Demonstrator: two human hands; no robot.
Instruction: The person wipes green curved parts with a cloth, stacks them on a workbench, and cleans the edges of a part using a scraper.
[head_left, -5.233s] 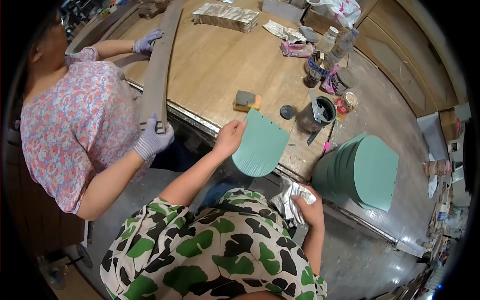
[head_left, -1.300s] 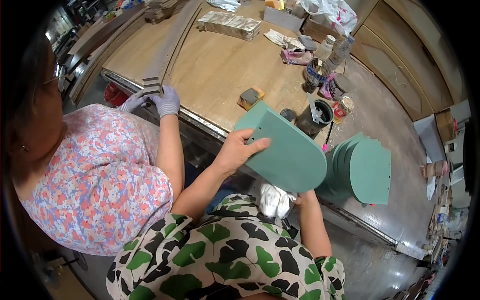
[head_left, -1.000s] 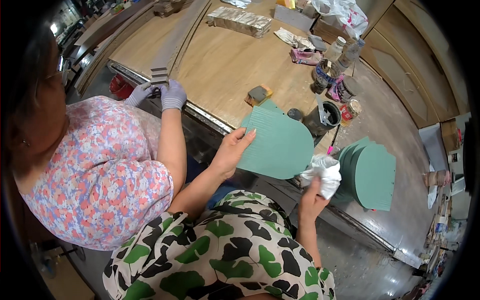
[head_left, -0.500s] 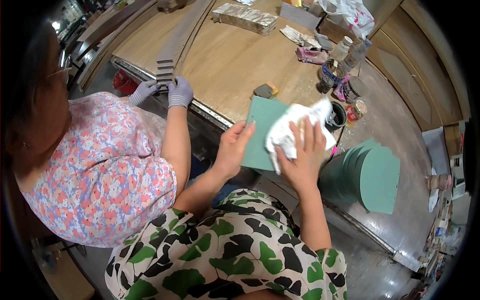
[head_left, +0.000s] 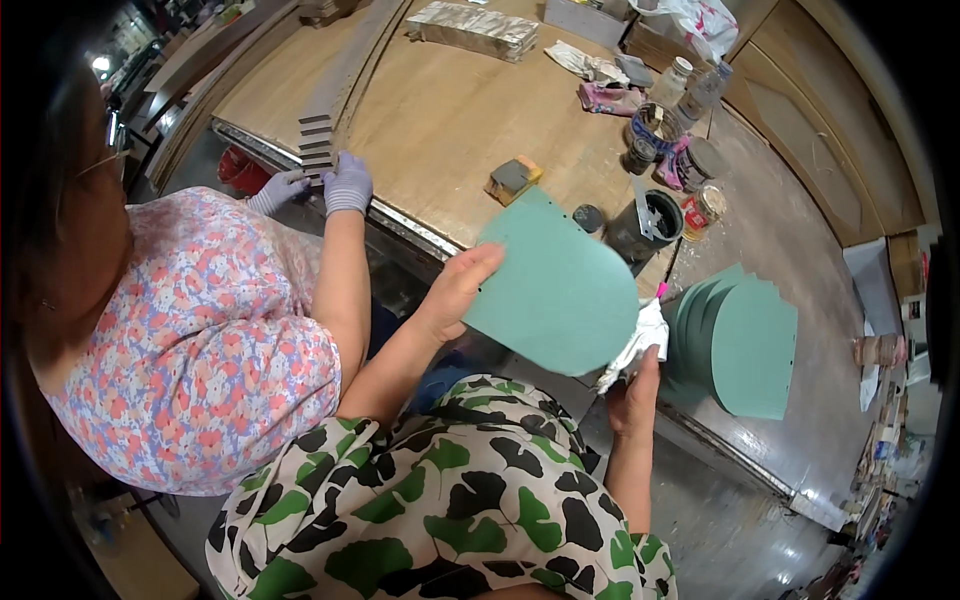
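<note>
A flat green panel [head_left: 560, 290] with one rounded end is held up over the table's near edge. My left hand [head_left: 462, 290] grips its left side, thumb on the upper face. At the rounded end, my right hand [head_left: 636, 392] is closed on a crumpled white cloth [head_left: 640, 345]; some of the fingers are out of sight. The cloth lies against the panel's right rim, partly hidden behind it. A fanned stack of similar green panels [head_left: 750, 345] stands on the table to the right of my right hand.
A sanding block [head_left: 514, 180], a dark open can [head_left: 645, 228], jars and bottles [head_left: 700, 95] stand beyond the panel. On my left, a co-worker's gloved hand [head_left: 348, 185] holds stacked grey strips [head_left: 330, 115]. A wrapped block [head_left: 473, 30] lies at the back.
My right hand and the cloth have moved from the panel's upper face down and right to its rounded rim. The panel has turned and now shows its broad face.
</note>
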